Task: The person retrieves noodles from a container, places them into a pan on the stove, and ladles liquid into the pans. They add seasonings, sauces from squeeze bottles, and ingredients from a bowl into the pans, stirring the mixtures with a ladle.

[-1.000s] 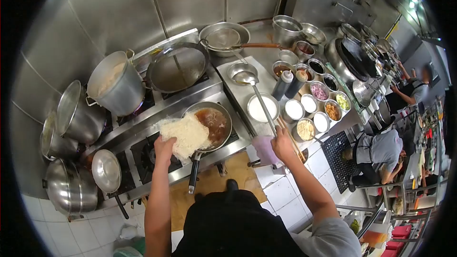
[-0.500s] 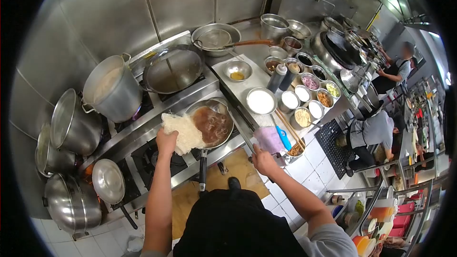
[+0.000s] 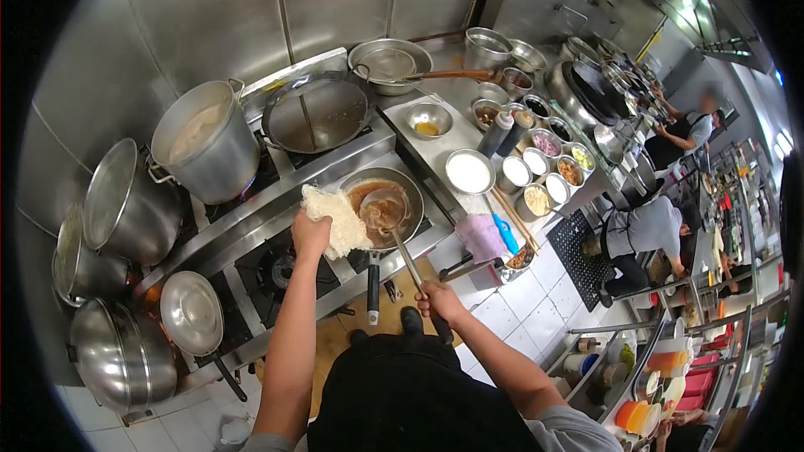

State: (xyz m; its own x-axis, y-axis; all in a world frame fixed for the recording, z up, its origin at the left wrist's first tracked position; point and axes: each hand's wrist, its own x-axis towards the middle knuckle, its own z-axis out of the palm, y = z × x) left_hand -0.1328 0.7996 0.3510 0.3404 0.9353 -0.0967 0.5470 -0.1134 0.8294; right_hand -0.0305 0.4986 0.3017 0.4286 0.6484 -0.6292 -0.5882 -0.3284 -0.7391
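My left hand (image 3: pixel 311 234) grips a bundle of dry, pale rice noodles (image 3: pixel 342 226) above the left edge of a frying pan (image 3: pixel 413 192). Brown liquid lies in the pan, which sits on the stove with its black handle toward me. My right hand (image 3: pixel 442 301) is closed around the handle of a ladle (image 3: pixel 409 261). The ladle's bowl is down in the brown liquid, just right of the noodles. The noodles hide part of the pan's left side.
A wok (image 3: pixel 293 130) and a tall stockpot (image 3: pixel 209 159) stand on the burners behind. On the right counter are a bowl of white contents (image 3: pixel 469 172), squeeze bottles (image 3: pixel 497 132), several ingredient tins and a purple cloth (image 3: pixel 480 237). Other people (image 3: pixel 641 234) work at the right.
My right hand has moved left and toward me, and the ladle bowl now sits nearer the pan's middle. My left hand still holds the noodles beside the pan. The view has shifted slightly.
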